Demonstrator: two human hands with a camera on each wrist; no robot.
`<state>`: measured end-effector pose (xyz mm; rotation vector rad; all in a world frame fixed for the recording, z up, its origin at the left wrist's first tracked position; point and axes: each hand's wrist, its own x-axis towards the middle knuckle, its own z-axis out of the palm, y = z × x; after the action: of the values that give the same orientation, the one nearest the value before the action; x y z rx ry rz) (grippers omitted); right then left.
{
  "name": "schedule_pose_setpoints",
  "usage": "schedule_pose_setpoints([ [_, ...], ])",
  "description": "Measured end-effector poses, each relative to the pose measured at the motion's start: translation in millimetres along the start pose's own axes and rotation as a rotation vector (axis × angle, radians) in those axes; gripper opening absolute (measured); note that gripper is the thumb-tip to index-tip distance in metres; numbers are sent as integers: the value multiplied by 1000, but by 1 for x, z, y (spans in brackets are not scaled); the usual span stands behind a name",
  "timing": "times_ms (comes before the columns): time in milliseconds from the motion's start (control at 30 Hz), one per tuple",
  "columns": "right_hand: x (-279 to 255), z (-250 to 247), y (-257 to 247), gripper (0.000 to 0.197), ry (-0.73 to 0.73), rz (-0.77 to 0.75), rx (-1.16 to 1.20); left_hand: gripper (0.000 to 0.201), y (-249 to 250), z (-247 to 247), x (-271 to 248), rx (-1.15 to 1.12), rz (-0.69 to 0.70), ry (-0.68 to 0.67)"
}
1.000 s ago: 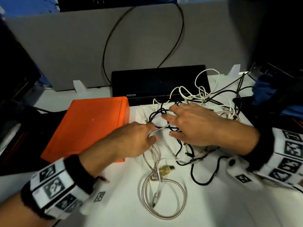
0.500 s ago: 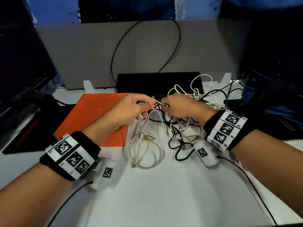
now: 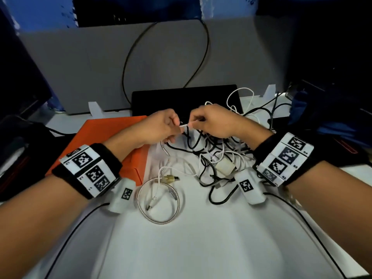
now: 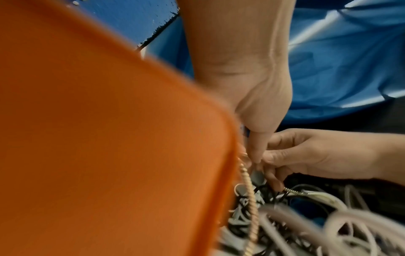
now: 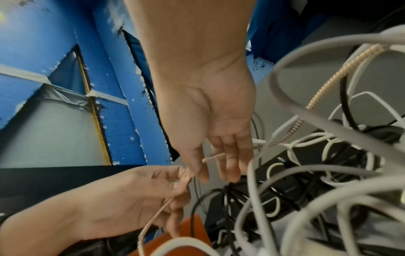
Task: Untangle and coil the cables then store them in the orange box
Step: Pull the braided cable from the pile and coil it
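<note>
A silver braided cable lies in a loop on the white table, and one strand rises to my hands. My left hand and right hand pinch a short stretch of it between them, above the tangle. The tangle of black and white cables sits just below and right of my hands, with a white charger block in it. The orange box lies closed under my left forearm and fills the left wrist view. In the right wrist view the braided cable passes through the right hand's fingers to the left hand.
A black flat device lies behind the tangle against a grey partition. A gold-coloured USB plug rests by the braided loop. Dark items and blue cloth crowd the right edge. Thin black leads run from both wristbands across the near table.
A second ago both hands rested low on the tangle. They have lifted and come together, now pinching the braided cable between them. The loop on the table has shifted slightly.
</note>
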<state>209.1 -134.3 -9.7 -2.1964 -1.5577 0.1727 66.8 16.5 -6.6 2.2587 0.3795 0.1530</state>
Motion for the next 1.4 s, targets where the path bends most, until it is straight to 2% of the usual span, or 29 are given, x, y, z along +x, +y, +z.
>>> schedule_pose_setpoints([
  [67, -9, -8, -12, 16, 130, -18, 28, 8, 12, -4, -6, -27, 43, 48],
  [133, -22, -17, -22, 18, 227, -10, 19, 18, 22, -9, -16, -26, 95, 104],
  [200, -39, -25, -25, 21, 267, 13, -30, 24, 29, -14, -30, -121, 151, 219],
  [300, -68, -37, -22, 29, 297, 62, -36, 24, 28, -30, -48, -384, 192, 438],
  [400, -91, -40, -21, 32, 353, 56, 68, 22, 17, -34, -63, -398, 193, 522],
  [467, -102, -38, -26, 31, 384, 63, 73, 24, 13, -24, -70, -375, 175, 484],
  [533, -109, -35, -31, 27, 405, 95, 42, 27, 16, -10, -75, -377, 167, 383],
  [600, -112, -33, -40, 25, 418, 133, -114, 28, 21, -2, -82, -416, 213, 278],
  [700, -117, -31, -58, 62, 457, 119, -381, 26, 26, 10, -95, -428, 309, 219],
  [733, -120, -31, -67, 74, 471, 76, -371, 26, 27, 13, -99, -416, 328, 220],
  [800, -125, -27, -85, 83, 439, -33, -158, 25, 28, 19, -105, -417, 336, 218],
  [833, -127, -26, -91, 79, 411, -79, 15, 26, 27, 20, -108, -437, 333, 219],
  [900, -130, -25, -100, 49, 372, -138, 246, 29, 26, 18, -114, -473, 310, 234],
  [967, -128, -27, -98, 21, 391, -171, 236, 34, 26, 12, -122, -440, 264, 227],
  [1000, -126, -29, -93, 19, 397, -168, 206, 37, 27, 8, -126, -396, 247, 201],
  [1100, -125, -40, -73, 19, 497, -79, 182, 37, 24, -1, -137, -267, 243, 106],
  [1167, -125, -49, -62, 20, 600, -11, 198, 34, 22, -5, -141, -275, 261, 107],
  [1233, -127, -51, -62, 23, 631, 21, 43, 31, 22, -3, -143, -320, 288, 123],
  [1333, -126, -33, -86, 47, 551, -56, -254, 28, 27, 8, -140, -306, 311, 163],
  [1400, -124, -14, -108, 57, 423, -168, -204, 25, 30, 15, -139, -318, 349, 193],
])
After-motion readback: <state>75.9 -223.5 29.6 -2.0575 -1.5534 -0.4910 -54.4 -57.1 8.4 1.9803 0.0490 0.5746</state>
